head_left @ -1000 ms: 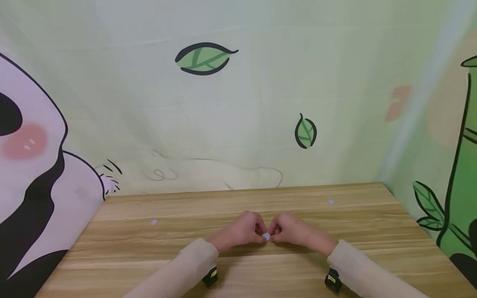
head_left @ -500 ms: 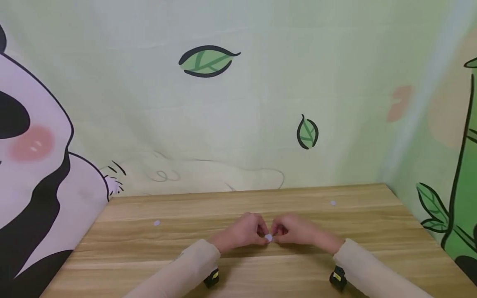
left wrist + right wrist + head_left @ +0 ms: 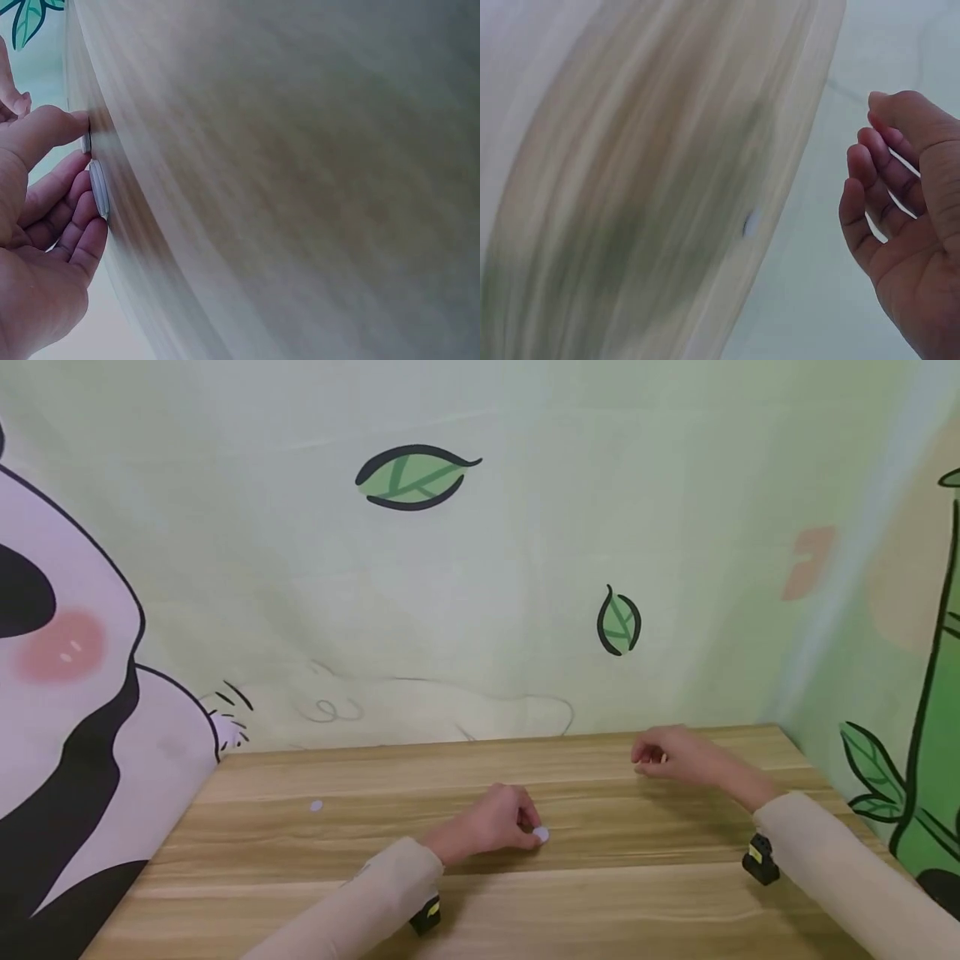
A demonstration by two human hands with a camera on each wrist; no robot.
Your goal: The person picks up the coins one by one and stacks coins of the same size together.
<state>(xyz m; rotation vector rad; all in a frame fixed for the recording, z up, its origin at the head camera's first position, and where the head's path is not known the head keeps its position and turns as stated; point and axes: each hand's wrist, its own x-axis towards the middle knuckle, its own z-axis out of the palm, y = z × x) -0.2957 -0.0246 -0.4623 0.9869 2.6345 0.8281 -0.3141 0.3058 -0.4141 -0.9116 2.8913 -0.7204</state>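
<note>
My left hand [image 3: 491, 822] stays low over the wooden table, a small white disc [image 3: 541, 834] at its thumb and fingertips. From the left wrist, a sliver of a pale disc [image 3: 86, 142] shows under the thumb, and a layered pale disc or stack [image 3: 100, 189] lies against the other fingertips. Toward the table's far right, my right hand [image 3: 686, 756] hovers with loosely curled fingers, nothing visible in them. The right wrist view has a white disc [image 3: 750, 224] lying on the tabletop beside that hand [image 3: 922, 202]; from the head, the hand covers that area.
Another white disc [image 3: 317, 806] lies on the left part of the wooden table [image 3: 585, 910]. Behind the table's back edge hangs a printed cloth [image 3: 510, 568] with leaves and a panda. A black wrist camera [image 3: 761, 860] sits under the right sleeve.
My right hand has left the disc at the left hand and swung right and away, over the spot where the far-right disc was visible. The left hand has hardly moved.
</note>
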